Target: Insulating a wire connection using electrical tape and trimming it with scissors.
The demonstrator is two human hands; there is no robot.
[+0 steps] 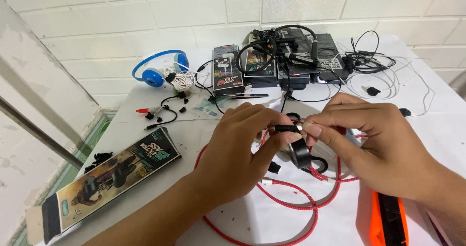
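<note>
Both hands meet over the middle of a white table [242,217]. My left hand [238,149] pinches a short black cylindrical piece [286,128] between thumb and fingers. My right hand [374,139] grips the other end of that piece with its fingertips. A roll of black tape [300,154] hangs just below the fingers, touching both thumbs. A red braided cable [291,200] loops on the table under the hands; whether it joins the black piece is hidden.
A long printed box [111,175] lies at the left. Blue headphones [158,71] and a white coiled cable [182,81] sit at the back left. Several black boxes and tangled earphone wires [286,57] line the wall. An orange tool [386,221] lies at the lower right.
</note>
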